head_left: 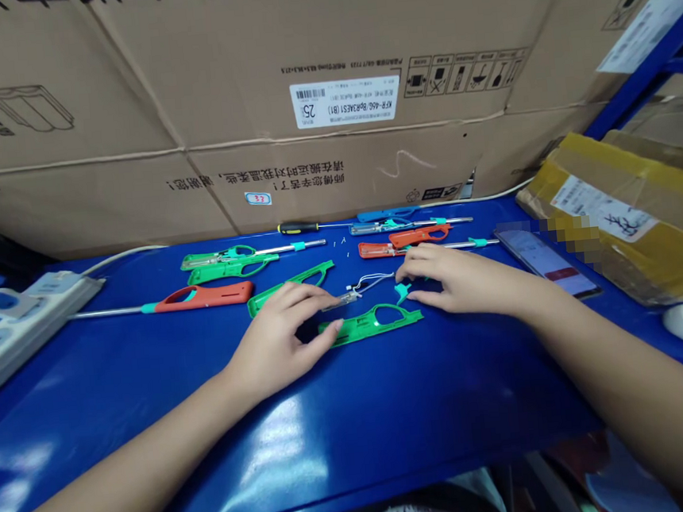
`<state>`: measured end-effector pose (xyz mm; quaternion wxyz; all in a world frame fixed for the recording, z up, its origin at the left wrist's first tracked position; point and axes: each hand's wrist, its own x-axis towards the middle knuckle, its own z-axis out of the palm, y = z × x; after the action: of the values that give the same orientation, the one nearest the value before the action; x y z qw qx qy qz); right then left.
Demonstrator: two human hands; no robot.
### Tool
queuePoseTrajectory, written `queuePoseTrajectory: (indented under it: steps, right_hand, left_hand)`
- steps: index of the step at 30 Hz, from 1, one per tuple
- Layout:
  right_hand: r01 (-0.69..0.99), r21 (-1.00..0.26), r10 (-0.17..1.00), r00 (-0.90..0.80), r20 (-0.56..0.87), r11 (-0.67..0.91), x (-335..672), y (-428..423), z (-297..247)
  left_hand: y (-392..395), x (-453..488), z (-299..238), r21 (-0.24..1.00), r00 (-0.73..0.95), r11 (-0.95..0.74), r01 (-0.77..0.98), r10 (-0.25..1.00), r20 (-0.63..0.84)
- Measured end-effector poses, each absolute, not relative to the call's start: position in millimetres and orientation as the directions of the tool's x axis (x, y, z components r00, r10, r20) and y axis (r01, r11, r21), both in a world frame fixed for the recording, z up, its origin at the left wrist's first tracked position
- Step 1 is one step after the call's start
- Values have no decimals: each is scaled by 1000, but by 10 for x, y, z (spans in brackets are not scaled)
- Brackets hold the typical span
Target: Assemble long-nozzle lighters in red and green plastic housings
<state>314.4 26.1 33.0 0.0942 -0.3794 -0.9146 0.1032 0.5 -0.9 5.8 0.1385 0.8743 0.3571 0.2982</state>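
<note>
My left hand (291, 324) has its fingers spread over parts of a green gas lighter. Its fingertips touch the clear fuel tank (343, 299), and its thumb rests on a green half shell (377, 321). A second green half shell (296, 284) lies behind this hand, partly covered. From the tank, thin white wires (373, 279) run toward my right hand (454, 278). The fingers of that hand are curled, with a small teal trigger (403, 291) at the thumb and fingertips. Its fingertips also lie close to the wire ends.
Opened green (222, 258) and orange (370, 250) lighters, a blue one (368, 227) and a screwdriver (298, 227) lie behind. A whole orange lighter (207, 296) and power strip (18, 324) are left. A phone (548, 262) and taped box (637, 222) stand right; a large carton (238, 169) backs the blue table (345, 439).
</note>
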Motion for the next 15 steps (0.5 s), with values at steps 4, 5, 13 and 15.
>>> queuePoseTrajectory:
  steps: [4, 5, 13, 15]
  right_hand:
    - [676, -249, 713, -692, 110, 694, 3097, 286, 272]
    - [675, -240, 712, -691, 126, 697, 3070, 286, 250]
    - [728, -183, 746, -609, 268, 660, 2869, 245, 135]
    - [725, -184, 741, -606, 290, 664, 2956, 271, 208]
  left_hand:
    - [-20, 22, 51, 381, 682, -761, 526, 644, 346]
    - [-19, 22, 51, 372, 694, -766, 525, 638, 333]
    - [-33, -13, 72, 360, 725, -768, 530, 630, 277]
    - [-36, -15, 83, 350, 724, -768, 537, 632, 276]
